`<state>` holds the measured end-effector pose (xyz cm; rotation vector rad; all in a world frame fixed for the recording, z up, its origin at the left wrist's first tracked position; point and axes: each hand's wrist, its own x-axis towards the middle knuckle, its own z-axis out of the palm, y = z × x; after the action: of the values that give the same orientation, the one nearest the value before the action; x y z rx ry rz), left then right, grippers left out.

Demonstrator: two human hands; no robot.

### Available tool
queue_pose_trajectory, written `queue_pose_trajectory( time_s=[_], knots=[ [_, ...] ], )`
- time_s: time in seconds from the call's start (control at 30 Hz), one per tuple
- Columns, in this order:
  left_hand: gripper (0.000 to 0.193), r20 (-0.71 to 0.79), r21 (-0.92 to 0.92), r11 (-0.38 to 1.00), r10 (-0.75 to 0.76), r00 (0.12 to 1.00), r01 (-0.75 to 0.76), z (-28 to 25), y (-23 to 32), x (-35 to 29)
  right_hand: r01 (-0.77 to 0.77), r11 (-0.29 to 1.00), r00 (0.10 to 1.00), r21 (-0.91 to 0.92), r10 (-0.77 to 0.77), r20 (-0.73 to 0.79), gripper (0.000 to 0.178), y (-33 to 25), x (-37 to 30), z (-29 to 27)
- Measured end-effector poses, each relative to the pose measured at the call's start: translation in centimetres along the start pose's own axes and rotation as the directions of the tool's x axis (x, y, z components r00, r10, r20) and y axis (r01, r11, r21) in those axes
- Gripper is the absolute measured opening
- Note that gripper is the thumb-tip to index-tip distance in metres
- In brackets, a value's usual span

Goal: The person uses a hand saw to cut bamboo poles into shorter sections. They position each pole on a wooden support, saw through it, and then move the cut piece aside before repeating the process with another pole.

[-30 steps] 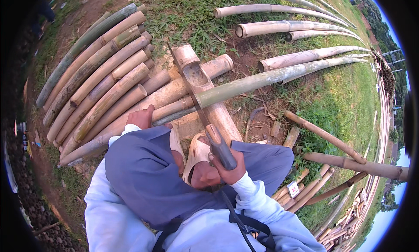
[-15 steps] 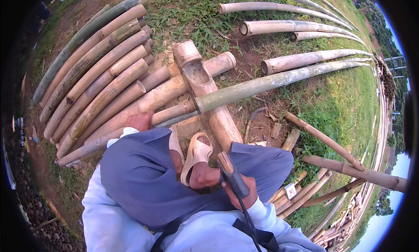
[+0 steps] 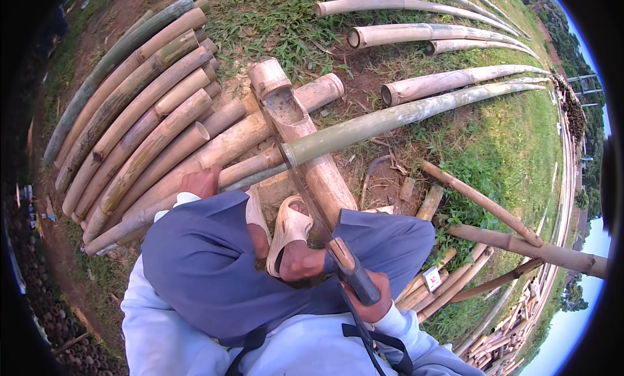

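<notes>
My right hand is closed round the dark handle of a hand saw. The saw's long thin blade runs up and away to the cut end of a greenish bamboo pole, crossing at its joint with a browner section. My left hand is wrapped over the browner bamboo section, left of the blade. Under the pole lies a thick bamboo log with a notch cut in its top, resting across another thick bamboo log. My sandalled foot stands beside the blade.
Cut bamboo lengths lie in a row at the left. Long bamboo poles stretch over the grass at the far right. A bamboo frame stands at the right, with more pieces below it. A curved dark tool lies on the soil.
My right hand has drawn the saw back toward my body, down and to the right. My left hand keeps its place on the bamboo. The whole view has shifted slightly.
</notes>
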<state>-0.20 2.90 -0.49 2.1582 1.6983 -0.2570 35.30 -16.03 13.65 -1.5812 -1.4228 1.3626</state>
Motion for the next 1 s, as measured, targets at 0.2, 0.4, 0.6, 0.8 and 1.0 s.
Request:
queue_pose_trajectory(
  time_s=[0.2,0.4,0.6,0.8,1.0],
  knots=[
    [0.050,-0.004,0.009,1.000,0.026,1.000,-0.026,-0.5,0.1,0.5,0.044,0.997,0.995,0.065,-0.038,-0.090,0.013,2.1,9.3,4.6],
    [0.051,-0.031,-0.014,0.999,0.030,0.999,-0.031,1.0,-1.4,-0.1,-0.105,0.994,0.994,-0.013,0.106,0.018,0.036,-0.9,-4.5,-0.4],
    [0.053,-0.012,-0.011,1.000,0.006,1.000,-0.006,0.4,-0.2,0.4,-0.021,0.997,1.000,0.074,0.019,0.021,0.021,2.4,3.1,2.2],
    [0.056,0.050,0.033,0.999,0.012,0.999,-0.013,-0.3,-0.1,0.4,0.004,0.999,0.997,0.032,-0.001,-0.078,0.021,1.7,6.0,3.7],
    [0.054,-0.007,-0.041,0.999,0.008,1.000,-0.009,2.2,-1.4,-0.2,-0.164,0.982,0.984,-0.093,0.169,0.050,0.033,-0.8,-6.2,-1.5]
  ],
)
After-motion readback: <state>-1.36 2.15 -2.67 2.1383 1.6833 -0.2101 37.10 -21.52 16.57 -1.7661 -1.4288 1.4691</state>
